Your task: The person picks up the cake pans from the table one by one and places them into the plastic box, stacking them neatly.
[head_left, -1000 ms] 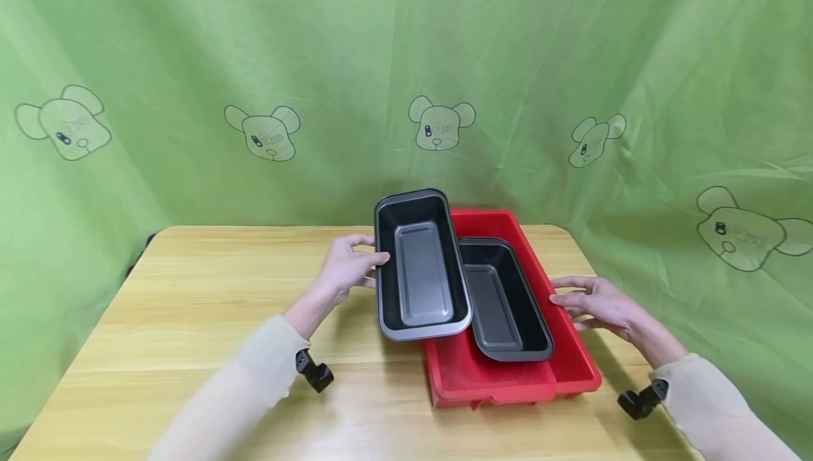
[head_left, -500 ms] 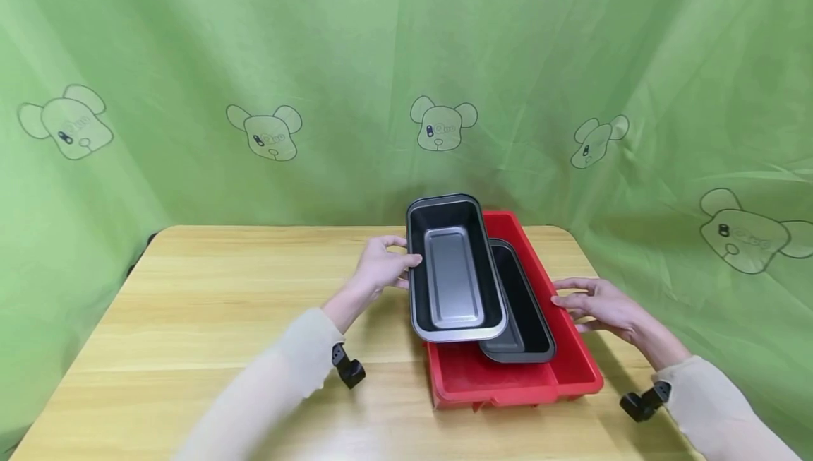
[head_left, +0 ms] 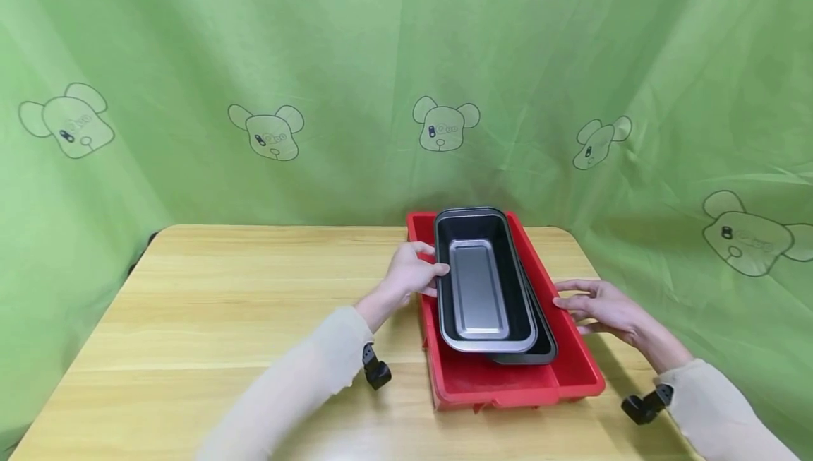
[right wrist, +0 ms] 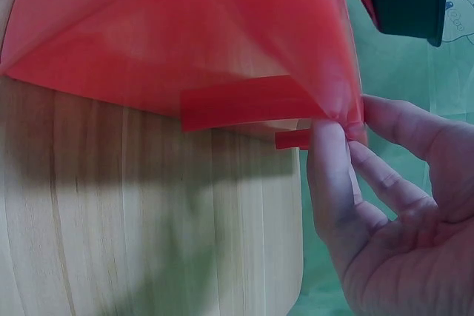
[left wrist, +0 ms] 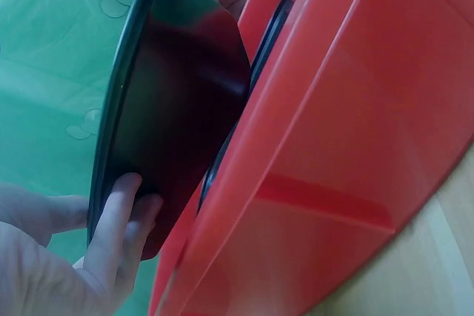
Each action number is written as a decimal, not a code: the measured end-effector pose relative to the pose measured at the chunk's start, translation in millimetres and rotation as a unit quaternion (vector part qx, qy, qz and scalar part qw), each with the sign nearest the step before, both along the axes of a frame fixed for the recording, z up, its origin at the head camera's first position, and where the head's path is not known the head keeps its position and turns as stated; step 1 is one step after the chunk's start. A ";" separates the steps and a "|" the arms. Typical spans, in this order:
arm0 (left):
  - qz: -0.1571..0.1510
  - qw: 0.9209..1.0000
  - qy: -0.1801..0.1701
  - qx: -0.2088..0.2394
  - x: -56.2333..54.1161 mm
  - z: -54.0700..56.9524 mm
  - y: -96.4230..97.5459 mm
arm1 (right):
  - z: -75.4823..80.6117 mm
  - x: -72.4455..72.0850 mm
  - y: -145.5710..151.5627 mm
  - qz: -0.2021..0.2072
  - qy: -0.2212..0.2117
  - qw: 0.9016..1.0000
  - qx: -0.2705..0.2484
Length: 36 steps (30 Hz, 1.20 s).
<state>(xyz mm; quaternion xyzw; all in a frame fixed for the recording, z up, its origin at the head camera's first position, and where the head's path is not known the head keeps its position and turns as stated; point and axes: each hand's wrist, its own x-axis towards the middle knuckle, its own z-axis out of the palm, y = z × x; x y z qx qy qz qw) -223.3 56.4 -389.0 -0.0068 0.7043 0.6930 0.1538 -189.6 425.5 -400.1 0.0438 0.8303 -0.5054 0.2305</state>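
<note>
My left hand (head_left: 409, 274) pinches the left rim of a dark loaf pan (head_left: 478, 288), thumb on the inside edge and fingers against the outer wall. That pan is over the red plastic bin (head_left: 489, 382), overlapping a second dark loaf pan (head_left: 540, 348) that lies inside it. In the left wrist view the held pan (left wrist: 163, 101) is tilted above the bin's rim, with the lower pan's edge (left wrist: 270, 38) showing just inside. My right hand (head_left: 606, 309) pinches the bin's right rim between thumb and fingers, also visible in the right wrist view.
The bin stands on a light wooden table (head_left: 254, 291), right of the middle. A green curtain (head_left: 356, 58) with printed bear heads hangs behind and beside the table. Each sleeve carries a small black wrist camera (head_left: 376, 369).
My left hand has carried the loaf pan rightward and lower, from beside the bin to over it, covering most of the second pan. My right hand stays at the bin's rim.
</note>
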 end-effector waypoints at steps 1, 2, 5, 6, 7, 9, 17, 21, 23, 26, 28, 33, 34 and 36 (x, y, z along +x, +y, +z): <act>0.001 1.000 0.000 0.000 0.2 -0.4 1.8 | 0.2 0.0 -0.2 0.000 0.000 1.000 0.000; 0.003 1.000 0.000 0.002 0.4 -0.8 3.6 | 0.3 -0.1 -0.3 0.001 0.000 1.000 0.000; 0.008 1.000 -0.002 0.005 0.4 -2.3 9.2 | 0.6 -0.1 -0.5 0.003 -0.001 1.000 0.001; 0.008 1.000 -0.002 0.007 0.5 -2.8 10.8 | 0.6 -0.1 -0.4 0.003 -0.002 1.000 0.001; 0.008 1.000 -0.004 0.009 0.2 -3.3 12.8 | 0.5 -0.1 -0.1 0.004 -0.002 1.000 0.002; 0.009 1.000 -0.004 0.012 -0.1 -3.9 16.4 | 0.1 0.0 0.6 0.005 -0.002 1.000 0.002; 0.018 1.000 -0.010 -0.001 -0.8 -6.3 29.4 | -0.8 -0.6 2.4 0.008 -0.002 1.000 -0.001; 0.018 1.000 -0.014 -0.011 -1.8 -7.7 36.3 | -1.0 -1.3 2.9 0.010 -0.003 1.000 0.000; 0.020 1.000 -0.016 -0.012 -1.5 -7.9 39.6 | -1.3 -1.6 3.3 0.011 -0.003 1.000 0.002; 0.021 0.999 -0.020 -0.013 -0.3 -7.7 43.5 | -1.7 -1.9 3.8 0.011 -0.005 1.000 0.006; 0.024 0.999 -0.025 -0.016 0.5 -7.7 45.5 | -2.0 -2.1 3.9 0.011 -0.005 1.000 0.008; 0.031 0.998 -0.039 -0.026 1.9 -7.3 48.8 | -2.9 -2.7 3.7 0.009 -0.005 1.000 0.007; 0.031 0.998 -0.041 -0.027 2.0 -7.3 49.3 | -2.9 -2.9 3.6 0.008 -0.004 1.000 0.007; 0.032 0.998 -0.046 -0.029 2.3 -7.3 50.4 | -3.1 -3.1 3.2 0.006 -0.005 1.000 0.007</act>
